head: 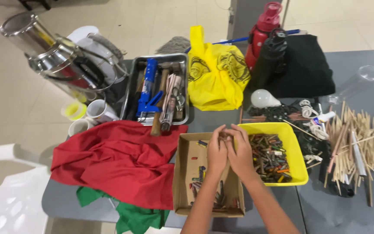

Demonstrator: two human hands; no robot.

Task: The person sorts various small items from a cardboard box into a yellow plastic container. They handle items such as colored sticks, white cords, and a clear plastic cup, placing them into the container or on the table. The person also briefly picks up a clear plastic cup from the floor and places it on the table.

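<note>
I see a big red cloth [117, 160] lying left of my cardboard box [182, 182]; the yellow tray [297, 173] of small pieces touches its right side. My left hand [217, 152] and right hand [241, 151] are curled together above the box, pinching something too small to identify.

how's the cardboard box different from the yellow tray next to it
The cardboard box is brown with flaps, and only sparsely scattered with small sticks; the yellow tray is bright plastic and holds a dense heap of them. The box lies under the left hand and the right hand; the tray sits just to their right. Both are open-topped, on the grey table.
</note>
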